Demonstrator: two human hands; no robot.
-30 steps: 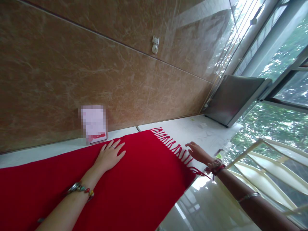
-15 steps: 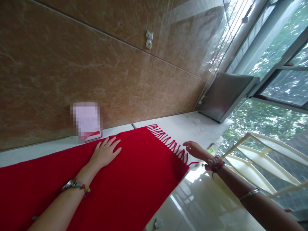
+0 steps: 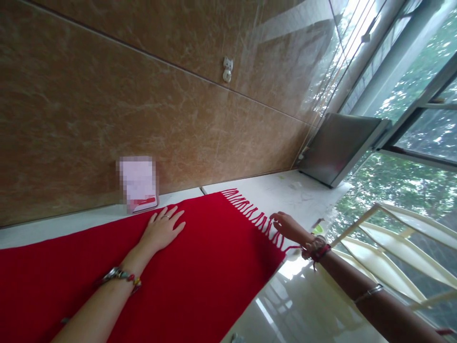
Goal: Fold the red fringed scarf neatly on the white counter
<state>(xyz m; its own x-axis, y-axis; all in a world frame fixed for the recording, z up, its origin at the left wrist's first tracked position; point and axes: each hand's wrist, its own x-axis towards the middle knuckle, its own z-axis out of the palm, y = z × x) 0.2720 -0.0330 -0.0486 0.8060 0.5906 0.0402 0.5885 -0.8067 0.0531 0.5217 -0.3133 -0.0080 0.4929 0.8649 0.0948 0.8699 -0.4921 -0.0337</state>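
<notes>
Shifted nearer, in the head view, to one long red fringed cloth (image 3: pixel 203 257) on one white countertop (image 3: pixel 285 188), one right hand (image 3: pixel 290 228) curls loosely at its tassels (image 3: pixel 244 206); whether gripping, I cannot tell. One left hand (image 3: pixel 162 233) lies flat on the cloth, fingers spread.

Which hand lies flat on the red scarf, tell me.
The left hand, palm down with fingers spread on the red scarf; the right hand, fingers bent, is by the fringe instead.
</notes>
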